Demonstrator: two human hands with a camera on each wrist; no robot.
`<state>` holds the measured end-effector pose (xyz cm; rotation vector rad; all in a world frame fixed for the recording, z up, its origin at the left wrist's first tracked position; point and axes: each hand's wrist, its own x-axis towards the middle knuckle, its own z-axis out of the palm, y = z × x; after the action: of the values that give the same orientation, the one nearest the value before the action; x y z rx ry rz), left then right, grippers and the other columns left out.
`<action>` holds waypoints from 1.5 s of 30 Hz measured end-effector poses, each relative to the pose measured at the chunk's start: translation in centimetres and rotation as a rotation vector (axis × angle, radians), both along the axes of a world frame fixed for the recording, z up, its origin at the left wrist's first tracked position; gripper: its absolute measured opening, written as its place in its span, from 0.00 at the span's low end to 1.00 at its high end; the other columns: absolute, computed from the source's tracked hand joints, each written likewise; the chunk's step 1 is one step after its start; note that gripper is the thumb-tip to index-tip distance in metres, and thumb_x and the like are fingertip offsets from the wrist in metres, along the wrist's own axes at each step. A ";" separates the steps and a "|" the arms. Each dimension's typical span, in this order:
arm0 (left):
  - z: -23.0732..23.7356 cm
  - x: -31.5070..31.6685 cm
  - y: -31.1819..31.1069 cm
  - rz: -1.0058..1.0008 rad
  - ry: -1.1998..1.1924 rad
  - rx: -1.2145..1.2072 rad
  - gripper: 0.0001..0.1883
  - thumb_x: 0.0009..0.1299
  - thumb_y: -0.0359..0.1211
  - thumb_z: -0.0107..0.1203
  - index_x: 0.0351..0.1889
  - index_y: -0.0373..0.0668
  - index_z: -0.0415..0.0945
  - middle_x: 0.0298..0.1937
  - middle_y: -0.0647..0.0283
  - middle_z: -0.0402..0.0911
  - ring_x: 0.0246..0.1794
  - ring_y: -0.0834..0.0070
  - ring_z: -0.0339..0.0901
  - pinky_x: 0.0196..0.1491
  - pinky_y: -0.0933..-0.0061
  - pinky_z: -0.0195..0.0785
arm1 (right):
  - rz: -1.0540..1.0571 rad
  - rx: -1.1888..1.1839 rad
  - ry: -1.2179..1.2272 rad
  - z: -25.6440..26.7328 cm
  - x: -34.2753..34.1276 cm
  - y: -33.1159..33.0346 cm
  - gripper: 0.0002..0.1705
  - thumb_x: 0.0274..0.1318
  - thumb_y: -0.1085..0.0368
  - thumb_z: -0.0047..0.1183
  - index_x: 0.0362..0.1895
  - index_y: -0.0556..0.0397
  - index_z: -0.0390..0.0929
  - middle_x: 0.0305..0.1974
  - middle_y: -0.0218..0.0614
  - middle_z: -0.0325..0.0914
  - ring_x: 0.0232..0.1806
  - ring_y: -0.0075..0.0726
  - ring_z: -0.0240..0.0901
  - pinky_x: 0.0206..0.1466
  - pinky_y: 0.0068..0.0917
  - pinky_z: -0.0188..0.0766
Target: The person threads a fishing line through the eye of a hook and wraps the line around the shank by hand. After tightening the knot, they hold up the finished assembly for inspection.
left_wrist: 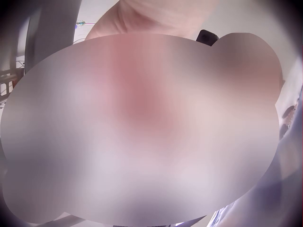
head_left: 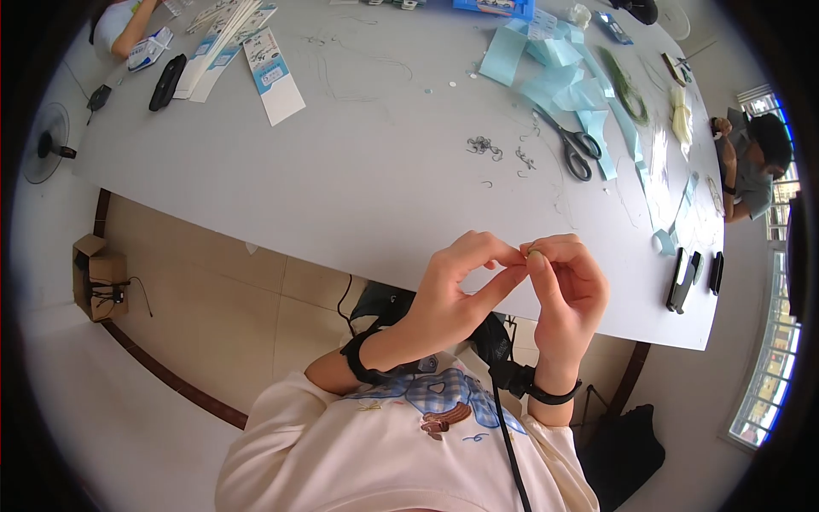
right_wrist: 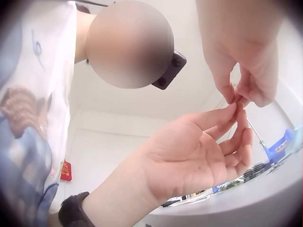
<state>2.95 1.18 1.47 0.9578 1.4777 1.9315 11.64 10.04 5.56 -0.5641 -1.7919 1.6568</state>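
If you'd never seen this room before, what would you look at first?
Probably the big tangle of pale blue ribbon at the table's far right, with black-handled scissors beside it. Then the left hand and right hand, fingertips together over the near edge, pinching something tiny.

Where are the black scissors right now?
In the head view, the black scissors lie right of centre on the table, beside the pale blue ribbon and beyond the right hand.

Bright window-side daylight; left wrist view heavily blurred.
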 end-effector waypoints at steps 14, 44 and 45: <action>0.3 -1.1 -0.2 -0.055 -0.434 0.024 0.05 0.63 0.25 0.53 0.35 0.36 0.77 0.30 0.67 0.76 0.31 0.85 0.68 0.37 0.84 0.61 | -0.105 -0.011 -0.010 -0.8 0.4 -0.3 0.02 0.50 0.77 0.49 0.30 0.62 0.71 0.35 0.32 0.69 0.29 0.20 0.62 0.33 0.16 0.60; -1.8 -3.0 -1.3 0.108 -0.220 0.110 0.01 0.61 0.22 0.51 0.30 0.35 0.71 0.27 0.67 0.71 0.27 0.83 0.63 0.35 0.84 0.57 | 0.208 0.526 -1.042 1.7 -8.6 16.6 0.10 0.51 0.63 0.48 0.33 0.57 0.76 0.22 0.30 0.74 0.19 0.18 0.64 0.19 0.15 0.59; -1.8 -3.1 -1.3 0.108 -0.224 0.113 0.01 0.61 0.22 0.51 0.30 0.35 0.71 0.27 0.67 0.71 0.27 0.83 0.63 0.35 0.84 0.57 | 0.192 0.538 -1.027 0.6 -9.0 17.1 0.11 0.50 0.63 0.49 0.33 0.57 0.76 0.22 0.31 0.73 0.18 0.18 0.63 0.18 0.15 0.58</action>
<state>-0.13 -0.11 -0.32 0.6939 1.3271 2.1415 2.63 27.15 6.18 -1.1242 -2.9504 0.9060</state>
